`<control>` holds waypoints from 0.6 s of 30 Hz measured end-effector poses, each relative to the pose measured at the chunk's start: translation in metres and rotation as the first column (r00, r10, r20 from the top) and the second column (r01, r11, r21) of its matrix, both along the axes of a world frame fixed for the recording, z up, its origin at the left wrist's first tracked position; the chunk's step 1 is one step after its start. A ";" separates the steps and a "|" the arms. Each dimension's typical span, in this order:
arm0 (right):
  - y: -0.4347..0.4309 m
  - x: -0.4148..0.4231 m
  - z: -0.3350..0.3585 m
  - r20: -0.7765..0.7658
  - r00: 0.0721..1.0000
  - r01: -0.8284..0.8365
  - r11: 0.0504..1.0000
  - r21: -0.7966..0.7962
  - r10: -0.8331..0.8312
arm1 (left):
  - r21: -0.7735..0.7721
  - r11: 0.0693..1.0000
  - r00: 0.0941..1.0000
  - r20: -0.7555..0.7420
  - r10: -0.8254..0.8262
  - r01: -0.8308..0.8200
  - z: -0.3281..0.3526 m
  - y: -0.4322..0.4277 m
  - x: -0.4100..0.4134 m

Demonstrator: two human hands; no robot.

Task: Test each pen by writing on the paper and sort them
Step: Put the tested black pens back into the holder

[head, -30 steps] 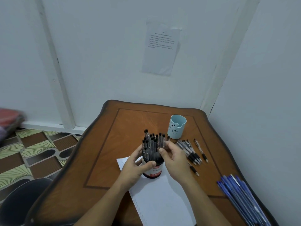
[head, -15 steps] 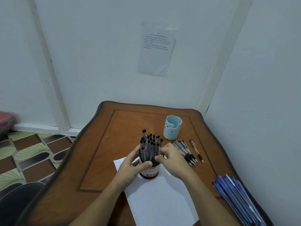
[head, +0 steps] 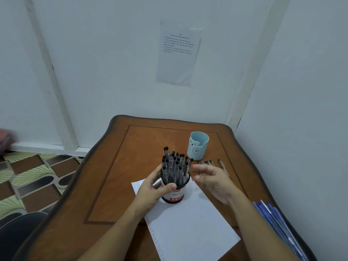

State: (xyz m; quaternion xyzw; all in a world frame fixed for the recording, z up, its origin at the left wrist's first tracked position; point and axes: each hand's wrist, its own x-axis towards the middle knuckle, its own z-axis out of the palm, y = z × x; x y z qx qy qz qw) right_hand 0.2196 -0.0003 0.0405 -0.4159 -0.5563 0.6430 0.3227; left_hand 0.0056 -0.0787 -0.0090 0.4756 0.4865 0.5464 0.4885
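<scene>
A round pen tub (head: 174, 195) with a white and red label stands on the far corner of the white paper (head: 190, 227). It is packed with several black-capped pens (head: 175, 165) standing upright; one at the right edge leans outward. My left hand (head: 150, 191) grips the tub's left side, thumb across the front. To the right of the tub hovers my right hand (head: 214, 180), blurred, with its fingers spread and nothing seen in them, their tips a little way from the pens.
A light blue cup (head: 197, 146) with a bear face stands behind the tub. Several loose black pens (head: 206, 162) lie behind my right hand. A bundle of blue pens (head: 278, 225) lies at the wooden table's (head: 120, 176) right edge by the wall.
My right hand has come off the pens in the tub and drawn back to the right with spread fingers. My left hand still holds the tub.
</scene>
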 end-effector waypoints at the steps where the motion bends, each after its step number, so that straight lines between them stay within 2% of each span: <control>1: 0.009 0.005 0.000 0.034 0.996 0.076 0.997 0.019 -0.077 | 0.000 1.000 1.000 0.001 -0.004 0.004 0.000 0.001 0.000; 3: 0.033 0.017 -0.004 0.281 0.923 0.214 0.957 0.194 -0.263 | -0.008 1.000 1.000 0.006 -0.010 0.010 0.000 0.004 0.000; 5: 0.054 0.028 -0.010 0.621 0.692 0.182 0.921 0.346 -0.369 | -0.017 1.000 1.000 0.018 -0.012 0.012 0.001 0.005 0.000; 7: 0.066 0.034 -0.017 0.852 0.456 0.054 0.963 0.263 -0.258 | -0.015 1.000 1.000 0.017 -0.010 0.010 0.000 0.006 0.000; 9: 0.071 0.031 -0.024 0.937 0.318 -0.040 0.986 0.165 -0.144 | -0.015 1.000 1.000 0.019 -0.016 0.016 0.001 0.006 0.000; 15: 0.071 0.008 -0.034 0.940 0.306 -0.138 0.970 0.202 -0.153 | -0.030 0.999 0.999 0.037 -0.015 0.016 -0.002 0.009 -0.002; 18: 0.071 0.005 -0.032 0.952 0.287 -0.181 0.969 0.168 -0.111 | -0.026 0.999 0.999 0.028 -0.020 0.021 -0.001 0.009 -0.002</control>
